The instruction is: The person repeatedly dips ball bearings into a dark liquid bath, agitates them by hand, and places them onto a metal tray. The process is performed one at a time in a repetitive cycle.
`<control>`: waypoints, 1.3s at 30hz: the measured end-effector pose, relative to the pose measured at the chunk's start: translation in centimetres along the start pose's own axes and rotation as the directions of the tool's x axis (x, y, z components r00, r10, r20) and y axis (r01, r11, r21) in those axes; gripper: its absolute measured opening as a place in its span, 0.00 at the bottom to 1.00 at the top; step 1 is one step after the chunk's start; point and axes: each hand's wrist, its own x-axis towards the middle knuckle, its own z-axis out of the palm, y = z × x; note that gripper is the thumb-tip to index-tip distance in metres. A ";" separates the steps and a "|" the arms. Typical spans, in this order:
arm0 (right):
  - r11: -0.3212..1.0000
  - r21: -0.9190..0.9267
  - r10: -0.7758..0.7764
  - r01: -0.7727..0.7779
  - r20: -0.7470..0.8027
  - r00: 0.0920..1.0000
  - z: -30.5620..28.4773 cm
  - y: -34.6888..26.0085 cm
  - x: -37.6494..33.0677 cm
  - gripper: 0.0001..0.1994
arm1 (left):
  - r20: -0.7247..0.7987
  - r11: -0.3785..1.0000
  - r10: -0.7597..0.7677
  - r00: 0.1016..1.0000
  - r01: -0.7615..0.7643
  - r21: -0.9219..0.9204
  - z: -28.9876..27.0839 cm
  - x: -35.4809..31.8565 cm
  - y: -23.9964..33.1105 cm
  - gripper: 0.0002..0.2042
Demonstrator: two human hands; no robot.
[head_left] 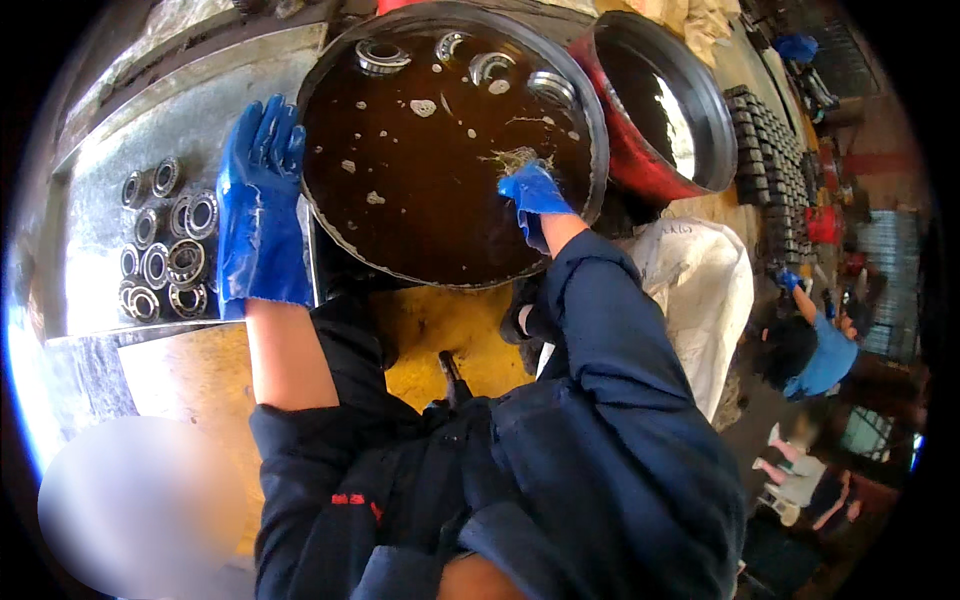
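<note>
I am watching both gloved hands working at a round metal basin [330, 70] filled with dark brown liquid. My left hand [262, 205], in a blue glove, is lying flat with fingers spread against the basin's left rim. My right hand [535, 195] is dipping into the liquid near the right rim, fingers pinching a wad of pale fibrous rag [515, 158]. Bearing rings [470, 62] are sitting along the basin's far edge. More bearings [165, 240] are lying in a cluster on the steel surface [100, 140] just left of my left hand. A red drum [640, 150] is standing beside the basin.
</note>
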 end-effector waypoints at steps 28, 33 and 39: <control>0.779 -0.554 -0.180 0.293 0.250 0.951 3.7 -7.6 -1.3 0.16 | -0.035 0.935 -0.290 0.956 0.276 -0.224 3.9 -1.5 -0.1 0.18; 0.959 -0.194 -0.235 0.206 -0.140 0.962 6.5 -4.3 -0.7 0.17 | 0.016 0.952 -0.240 0.971 0.239 -0.194 4.5 -1.2 -1.0 0.19; 0.917 -0.257 -0.327 0.306 -0.040 0.944 4.7 -4.9 -2.3 0.13 | 0.012 0.948 -0.229 0.973 0.226 -0.224 2.1 0.7 -1.8 0.20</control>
